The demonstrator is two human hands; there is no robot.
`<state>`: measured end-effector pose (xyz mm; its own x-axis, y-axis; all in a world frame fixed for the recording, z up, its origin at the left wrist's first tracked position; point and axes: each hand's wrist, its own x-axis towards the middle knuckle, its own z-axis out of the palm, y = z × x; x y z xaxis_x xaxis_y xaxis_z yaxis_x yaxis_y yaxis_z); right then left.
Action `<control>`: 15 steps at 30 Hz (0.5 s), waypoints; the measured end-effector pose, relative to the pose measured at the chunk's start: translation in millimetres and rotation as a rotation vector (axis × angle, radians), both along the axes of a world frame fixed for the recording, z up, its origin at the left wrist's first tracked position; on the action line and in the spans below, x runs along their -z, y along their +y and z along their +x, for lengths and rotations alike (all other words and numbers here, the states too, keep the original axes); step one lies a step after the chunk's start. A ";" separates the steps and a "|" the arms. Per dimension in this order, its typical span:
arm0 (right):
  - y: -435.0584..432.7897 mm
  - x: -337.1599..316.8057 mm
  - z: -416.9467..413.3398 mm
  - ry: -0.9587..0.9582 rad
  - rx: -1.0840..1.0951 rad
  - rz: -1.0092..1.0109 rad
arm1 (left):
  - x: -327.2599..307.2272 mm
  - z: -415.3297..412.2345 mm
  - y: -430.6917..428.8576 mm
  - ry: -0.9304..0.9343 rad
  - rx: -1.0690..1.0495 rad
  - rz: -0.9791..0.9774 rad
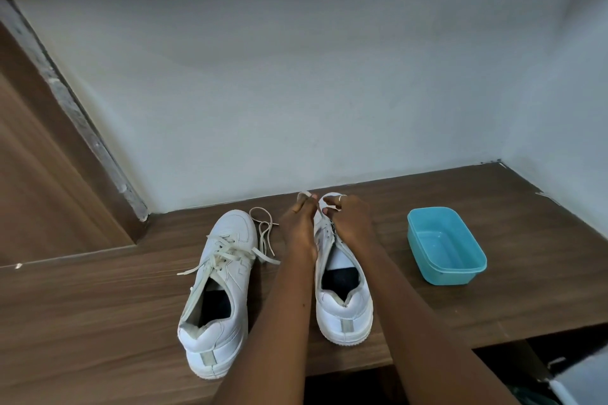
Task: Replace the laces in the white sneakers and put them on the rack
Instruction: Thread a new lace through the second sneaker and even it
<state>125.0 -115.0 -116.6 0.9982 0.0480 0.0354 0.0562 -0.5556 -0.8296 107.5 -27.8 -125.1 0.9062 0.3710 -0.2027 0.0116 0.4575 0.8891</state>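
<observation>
Two white sneakers stand on a brown wooden shelf, heels toward me. The left sneaker point(219, 286) has a loose white lace threaded through it. A separate lace point(263, 230) lies coiled on the wood beside its toe. Over the toe end of the right sneaker point(342, 302) both hands work. My left hand point(297, 227) pinches a white lace end above the toe. My right hand point(350, 219) pinches another bit of lace at the eyelets. The toe of this shoe is hidden by my hands.
A blue plastic tub point(445, 245) stands on the shelf point(98, 306) to the right of the shoes. A white wall closes the back and right side. A wooden panel rises on the left. The shelf's front edge drops away at lower right.
</observation>
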 end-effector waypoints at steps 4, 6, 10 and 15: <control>5.7 -17.2 -2.5 -0.043 -0.060 0.257 | -35.1 -9.5 0.3 -0.130 0.053 0.123; 7.4 -31.0 -4.9 -0.055 -0.047 0.418 | -47.6 -9.8 5.1 -0.152 0.021 0.133; 12.6 -47.7 -9.6 -0.153 -0.037 0.479 | -50.9 -5.8 16.9 -0.170 0.008 0.190; 18.2 -50.7 -16.1 -0.105 -0.056 0.429 | -53.2 -9.4 27.1 -0.173 0.048 0.228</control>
<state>108.9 -96.8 -65.9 0.9844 0.0609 0.1650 0.1726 -0.1561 -0.9725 98.2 -0.7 -71.9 0.9376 0.3455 0.0407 -0.1330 0.2479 0.9596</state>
